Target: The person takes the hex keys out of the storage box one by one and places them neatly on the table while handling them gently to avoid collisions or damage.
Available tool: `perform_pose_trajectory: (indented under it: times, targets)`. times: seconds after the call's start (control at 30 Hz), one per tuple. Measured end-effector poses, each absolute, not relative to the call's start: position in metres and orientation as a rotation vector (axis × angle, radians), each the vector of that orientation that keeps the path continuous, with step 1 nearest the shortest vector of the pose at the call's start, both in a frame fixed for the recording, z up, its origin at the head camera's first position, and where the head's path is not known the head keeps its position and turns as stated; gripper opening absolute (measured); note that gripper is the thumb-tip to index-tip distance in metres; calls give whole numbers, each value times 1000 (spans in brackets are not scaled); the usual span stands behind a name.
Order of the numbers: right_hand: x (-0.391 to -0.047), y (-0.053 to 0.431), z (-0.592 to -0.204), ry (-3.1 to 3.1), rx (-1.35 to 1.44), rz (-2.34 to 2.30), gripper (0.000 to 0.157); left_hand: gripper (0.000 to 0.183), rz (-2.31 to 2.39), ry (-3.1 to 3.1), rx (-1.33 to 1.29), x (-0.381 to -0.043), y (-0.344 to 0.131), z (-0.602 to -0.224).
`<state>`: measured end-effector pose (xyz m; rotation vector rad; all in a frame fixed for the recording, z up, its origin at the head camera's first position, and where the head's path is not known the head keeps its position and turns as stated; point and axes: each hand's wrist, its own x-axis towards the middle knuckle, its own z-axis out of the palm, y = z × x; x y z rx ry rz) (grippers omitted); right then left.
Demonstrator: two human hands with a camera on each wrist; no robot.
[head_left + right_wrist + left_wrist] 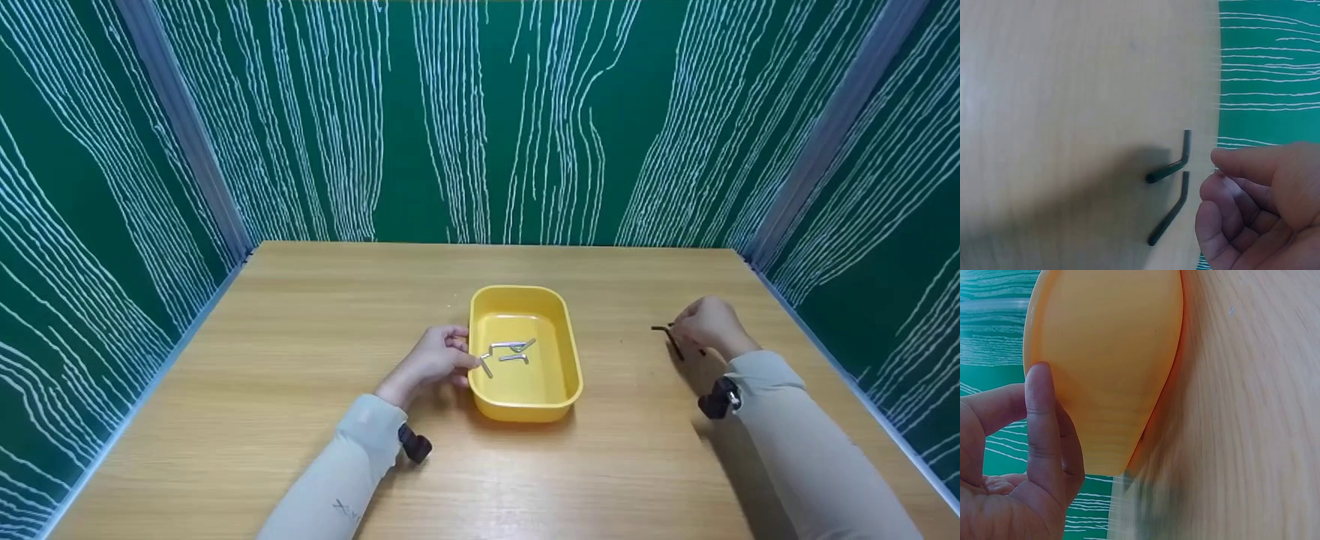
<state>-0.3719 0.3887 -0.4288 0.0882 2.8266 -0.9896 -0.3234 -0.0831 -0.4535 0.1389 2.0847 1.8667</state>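
My left hand [442, 355] grips the left side of a yellow plastic bin [525, 411], its thumb at the rim and other fingers along the outer wall. In the left wrist view the fingers press against the bin's side wall [1112, 354]. Several small silver L-shaped hex keys [514, 358] lie on the bin floor. Off to the right, my right hand [709, 326] is low over the table with fingers curled loosely and nothing visible in them. Close beside its fingertips lie two black L-shaped hex keys, an upper one [1184, 154] and a lower one [1172, 216].
The wooden table [337, 292] carries the bin near its middle. Green panels [510, 135] with white wavy lines stand along the back and both sides, joined by grey posts [187, 112] at the corners. A dark wrist camera [720, 397] sits on the right sleeve.
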Motion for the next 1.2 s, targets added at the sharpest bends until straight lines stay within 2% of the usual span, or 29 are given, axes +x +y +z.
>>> perform_pose_trajectory:
  times: [0.07, 0.2, 0.3, 0.73, 1.0, 1.2]
  targets:
    - [-373, 387, -426, 2829, 97, -973, 18, 66, 1865, 2084, 131, -323, -83, -453]
    - [-374, 384, -419, 2828, 118, -971, 33, 63, 1866, 2085, 129, -323, -83, -453]
    - [-375, 382, -415, 2833, 112, -973, 37, 63, 1872, 2086, 128, -322, -84, -453]
    - [-374, 374, -402, 2869, 102, -986, 41, 64, 1858, 2098, 137, -323, -84, -453]
    - [-376, 369, -397, 2895, 8, -1044, 34, 62, 1888, 2097, 172, -323, -83, -454]
    - [-377, 363, -391, 2895, 13, -1047, 38, 63, 1882, 2102, 166, -322, -84, -454]
